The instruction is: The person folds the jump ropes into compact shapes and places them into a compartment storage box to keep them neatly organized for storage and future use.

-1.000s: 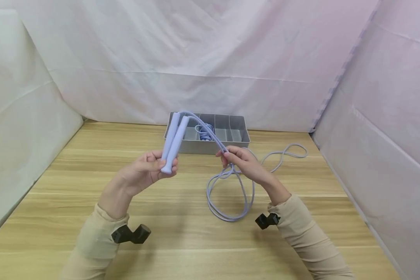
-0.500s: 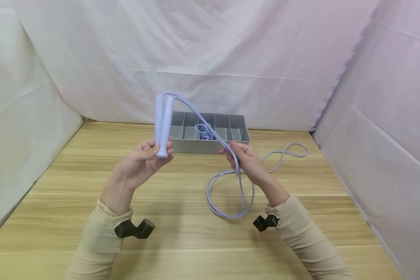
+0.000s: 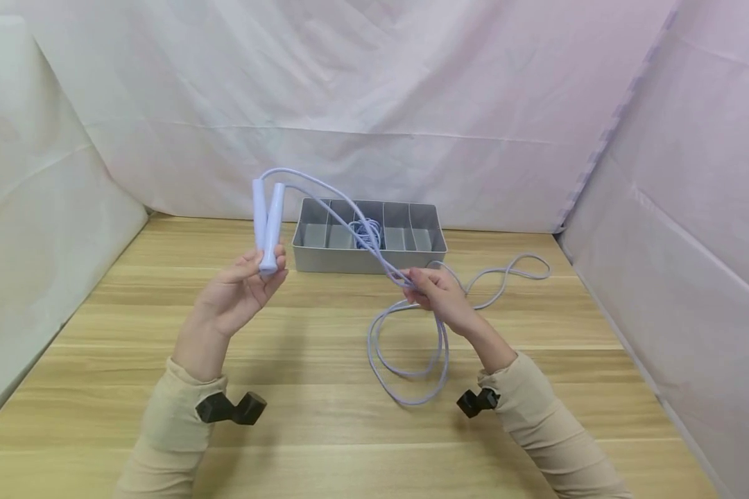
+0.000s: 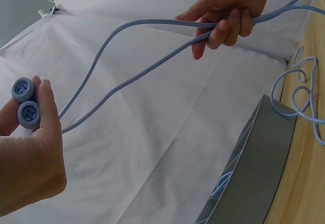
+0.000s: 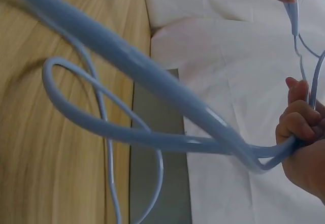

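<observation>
While pale cloth [image 3: 362, 83] with soft creases and faint pinkish patches walls in the back and sides, a wooden table [image 3: 324, 443], its light yellow-brown grain running crosswise, spreads below. The lilac-blue jump rope [image 5: 172, 91], a smooth, round cord with a slight gloss, is held above the table between the two hands; a slim, curled loop of it lies on the wood farther right. A rounder double loop shows below the right hand, though I cannot tell whether it touches the wood. Beige fabric sleeves [image 3: 168, 436], gathered in wrinkles, cover both forearms. Near the back cloth stands a grey oblong box [image 3: 368, 261] with thin dividers making five compartments in a row.

The left hand [image 3: 240, 287] pinches two smooth, slightly tapered handles [image 3: 273, 225] by their flared lower ends; they touch there and lean apart above. The right hand [image 3: 440, 294] has its fingers curled around two strands of cord, which arch over from the handles. In the box's middle compartment sits a tangled bundle [image 3: 367, 233] of similar blue cord. Small, angular black pieces [image 3: 232, 409] jut from the cuffs.
</observation>
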`<move>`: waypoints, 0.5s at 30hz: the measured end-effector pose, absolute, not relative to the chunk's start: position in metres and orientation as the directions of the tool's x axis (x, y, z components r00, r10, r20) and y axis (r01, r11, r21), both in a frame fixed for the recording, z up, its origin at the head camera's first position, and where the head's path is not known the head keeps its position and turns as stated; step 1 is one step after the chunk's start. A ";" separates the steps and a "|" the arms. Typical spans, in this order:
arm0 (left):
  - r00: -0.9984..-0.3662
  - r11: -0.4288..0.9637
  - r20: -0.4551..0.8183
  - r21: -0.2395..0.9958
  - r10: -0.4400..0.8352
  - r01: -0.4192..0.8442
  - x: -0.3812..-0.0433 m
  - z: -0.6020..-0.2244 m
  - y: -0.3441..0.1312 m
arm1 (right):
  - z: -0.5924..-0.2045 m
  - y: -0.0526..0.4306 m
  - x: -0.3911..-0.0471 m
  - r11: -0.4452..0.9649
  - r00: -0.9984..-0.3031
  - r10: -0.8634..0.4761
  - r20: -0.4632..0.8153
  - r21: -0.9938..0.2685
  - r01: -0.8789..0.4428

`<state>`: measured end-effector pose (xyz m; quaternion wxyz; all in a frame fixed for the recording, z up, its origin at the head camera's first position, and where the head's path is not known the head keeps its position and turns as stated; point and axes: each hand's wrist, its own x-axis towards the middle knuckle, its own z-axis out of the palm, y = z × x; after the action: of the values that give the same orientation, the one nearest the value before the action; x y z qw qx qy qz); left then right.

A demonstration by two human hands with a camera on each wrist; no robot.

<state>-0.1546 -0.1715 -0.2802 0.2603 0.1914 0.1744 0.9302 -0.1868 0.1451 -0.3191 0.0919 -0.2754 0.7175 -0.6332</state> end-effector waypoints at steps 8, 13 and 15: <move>-0.753 -0.790 0.298 0.414 0.587 -0.452 -0.149 -0.286 -0.176 | -0.333 0.162 -0.196 0.119 -0.825 -0.515 0.232 -0.934 -0.336; -0.724 -0.782 0.337 0.432 0.602 -0.449 -0.145 -0.285 -0.176 | -0.339 0.169 -0.201 0.094 -0.813 -0.541 0.215 -0.945 -0.313; -0.722 -0.779 0.336 0.439 0.605 -0.448 -0.144 -0.285 -0.177 | -0.341 0.171 -0.202 0.089 -0.813 -0.546 0.202 -0.951 -0.296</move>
<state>-0.1441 -0.1766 -0.2847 0.2884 0.2367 0.1659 0.9129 -0.2023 0.1710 -0.3409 0.1024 -0.2882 0.7307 -0.6103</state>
